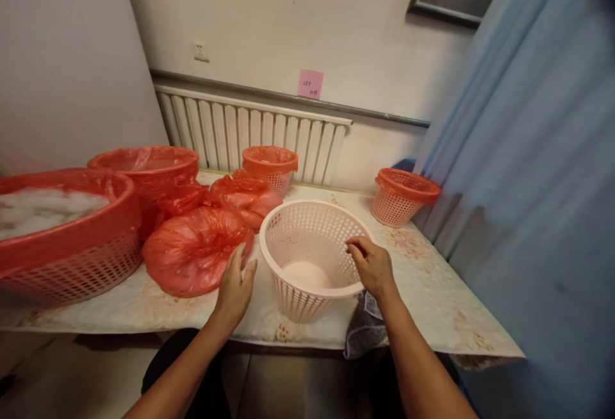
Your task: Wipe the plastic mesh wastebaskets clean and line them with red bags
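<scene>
A pale pink perforated basket (288, 230) stands near the table's front edge, with nothing lining it. My right hand (372, 267) rests on its right rim, fingers curled over the edge. My left hand (235, 284) lies to the left of the basket with fingers stretched out, touching a crumpled red plastic bag (192, 249). A second crumpled red bag (245, 196) lies just behind it.
Two large baskets lined with red bags (67, 233) (144, 166) stand at the left. Two small lined baskets (270, 166) (402, 195) stand at the back. A flowered tablecloth (432, 284) covers the table. A radiator (250, 134) runs behind; a blue curtain (528, 182) hangs right.
</scene>
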`<state>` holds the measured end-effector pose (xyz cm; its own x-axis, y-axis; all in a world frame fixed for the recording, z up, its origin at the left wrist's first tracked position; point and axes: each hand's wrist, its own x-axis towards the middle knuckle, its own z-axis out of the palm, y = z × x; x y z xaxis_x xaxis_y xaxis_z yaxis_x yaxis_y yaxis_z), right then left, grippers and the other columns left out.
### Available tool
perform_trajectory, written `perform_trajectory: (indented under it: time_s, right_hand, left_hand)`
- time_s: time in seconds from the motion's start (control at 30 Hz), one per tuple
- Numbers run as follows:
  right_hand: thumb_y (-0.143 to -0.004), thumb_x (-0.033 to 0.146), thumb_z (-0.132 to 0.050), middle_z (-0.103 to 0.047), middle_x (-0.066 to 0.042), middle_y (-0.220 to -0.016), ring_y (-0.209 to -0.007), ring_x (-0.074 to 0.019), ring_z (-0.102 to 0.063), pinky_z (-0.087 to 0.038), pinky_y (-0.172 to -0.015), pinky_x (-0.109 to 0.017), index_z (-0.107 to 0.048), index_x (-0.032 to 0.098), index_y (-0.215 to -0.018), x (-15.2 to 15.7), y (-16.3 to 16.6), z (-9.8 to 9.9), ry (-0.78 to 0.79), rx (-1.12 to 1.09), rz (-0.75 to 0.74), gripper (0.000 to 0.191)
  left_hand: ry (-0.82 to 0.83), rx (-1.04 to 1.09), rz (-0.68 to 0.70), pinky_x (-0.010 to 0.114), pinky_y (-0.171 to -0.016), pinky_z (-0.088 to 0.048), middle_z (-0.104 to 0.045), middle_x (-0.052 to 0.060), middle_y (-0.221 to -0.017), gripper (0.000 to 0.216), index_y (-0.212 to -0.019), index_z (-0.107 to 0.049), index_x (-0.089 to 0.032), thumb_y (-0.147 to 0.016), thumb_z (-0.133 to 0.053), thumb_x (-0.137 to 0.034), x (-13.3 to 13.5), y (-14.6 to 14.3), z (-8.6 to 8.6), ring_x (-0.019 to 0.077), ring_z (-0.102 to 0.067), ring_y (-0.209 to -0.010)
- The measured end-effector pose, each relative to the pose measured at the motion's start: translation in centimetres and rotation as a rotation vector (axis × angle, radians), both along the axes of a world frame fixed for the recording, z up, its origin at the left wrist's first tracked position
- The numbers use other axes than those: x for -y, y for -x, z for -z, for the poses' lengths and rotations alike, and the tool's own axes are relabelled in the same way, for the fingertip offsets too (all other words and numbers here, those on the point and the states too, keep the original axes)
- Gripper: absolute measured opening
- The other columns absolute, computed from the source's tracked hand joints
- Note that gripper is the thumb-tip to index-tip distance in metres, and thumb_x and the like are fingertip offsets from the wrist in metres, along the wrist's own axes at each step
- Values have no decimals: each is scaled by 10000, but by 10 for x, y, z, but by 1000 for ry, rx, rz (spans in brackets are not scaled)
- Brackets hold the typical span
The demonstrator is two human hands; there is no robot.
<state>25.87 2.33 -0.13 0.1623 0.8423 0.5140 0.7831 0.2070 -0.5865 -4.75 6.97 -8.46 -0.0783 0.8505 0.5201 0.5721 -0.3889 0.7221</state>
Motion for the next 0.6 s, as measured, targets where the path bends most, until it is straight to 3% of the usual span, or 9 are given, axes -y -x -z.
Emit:
perform_trajectory:
  time_s: [0.1, 0.23, 0.33, 0.43, 0.5, 0.57, 0.6]
  right_hand:
    - [-870, 326, -487, -729, -16, -845, -785, -179, -664, -456, -719, -277, -684, 242, -896, -1, 1, -1, -12, 16, 10, 216]
    - [-845, 289, -494, -717, -10, -782, -746, -170, -657, -456, -708, -277, -683, 236, -861, -2, 5, -2, -87, -54, 12, 198]
    - [-803, 311, -553, -704, -18, -789, -738, -163, -652, -485, -720, -284, -661, 209, -877, -1, -3, 0, -195, -336, -85, 166]
    - [-797, 382, -559, -696, -40, -883, -763, -158, -660, -521, -743, -307, -601, 187, -1012, 1, -30, 14, -312, -704, -78, 293]
    - [-820, 419, -493, -685, -65, -963, -817, -166, -665, -527, -772, -327, -561, 174, -1100, 4, -57, 35, -269, -708, 96, 378]
    - [-802, 436, -460, -677, -78, -1005, -886, -186, -656, -518, -817, -347, -567, 165, -1127, 12, -83, 64, -60, -482, 305, 436]
    - [-744, 422, -528, -678, -90, -997, -920, -219, -648, -503, -858, -384, -603, 155, -1089, 17, -93, 81, 8, -433, 337, 443]
  left_hand:
    - [-324, -56, -2, 513, -1123, -326, -419, 176, -1456, 472, -1402, -378, -168, -950, -443, -289, 41, -27, -42, 282, -380, -1369]
    - [-581, -334, 271, 447, -1030, -418, -523, 170, -1352, 399, -1334, -441, -166, -937, -464, -187, 75, -67, -70, 265, -471, -1279]
    - [-584, -617, 336, 406, -793, -466, -672, 107, -958, 248, -1157, -574, -159, -933, -473, -198, 81, -89, -72, 249, -606, -925]
    - [-522, -799, 230, 398, -680, -393, -616, 52, -739, 147, -923, -632, -174, -924, -492, -217, 81, -98, -69, 245, -553, -745]
    - [-507, -822, 190, 396, -684, -366, -600, 49, -736, 143, -842, -621, -180, -915, -504, -217, 82, -99, -68, 246, -534, -753]
    - [-505, -823, 168, 392, -691, -347, -591, 49, -734, 141, -807, -607, -184, -907, -511, -208, 83, -98, -68, 245, -520, -755]
    - [-505, -823, 162, 390, -691, -340, -587, 49, -732, 141, -797, -602, -184, -903, -512, -204, 84, -98, -68, 244, -515, -755]
